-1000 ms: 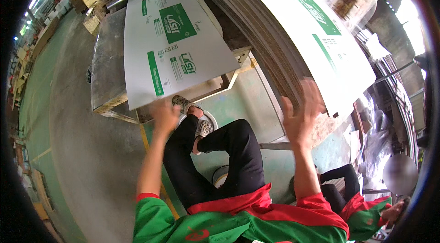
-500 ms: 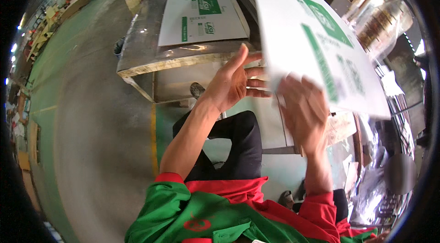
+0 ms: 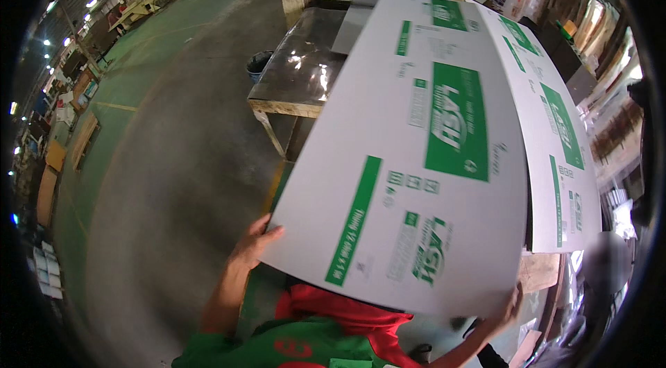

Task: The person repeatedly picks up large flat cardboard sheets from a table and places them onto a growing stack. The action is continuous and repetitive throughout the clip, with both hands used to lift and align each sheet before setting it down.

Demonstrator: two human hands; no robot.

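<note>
While fingers (image 3: 261, 225) hold a sheet (image 3: 406, 153), a shiny table (image 3: 300, 56) flanks grey floor (image 3: 187, 160).

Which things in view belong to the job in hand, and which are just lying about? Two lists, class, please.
Job in hand:
printed white sheet, held near two corners by the left hand and right hand
similar sheet to its right
probably the metal-topped table, partly behind it

Apparently lying about:
dark bucket beside the table
long wooden piece at far left
</note>
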